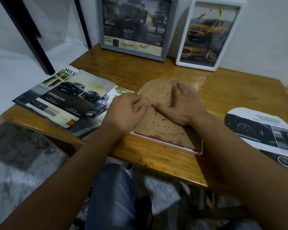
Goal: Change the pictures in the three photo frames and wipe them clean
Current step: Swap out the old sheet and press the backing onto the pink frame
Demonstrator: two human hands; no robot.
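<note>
I am seeing the pink frame (pixel 166 143) lying face down at the middle of the wooden table (pixel 239 90), its front hidden; only the brown arched backing board (pixel 158 123) is showing. My left hand (pixel 128 110) is resting on the board's left edge, fingers loosely bent, holding nothing. My right hand (pixel 184 105) is pressing flat, fingers spread. The grey frame (pixel 133 27), its top cut off, and the white frame (pixel 209 34) are leaning on the wall, each holding a truck picture. Loose brochure pages (pixel 61 98) are lying left; a cut-out print (pixel 263 130) is running off right.
</note>
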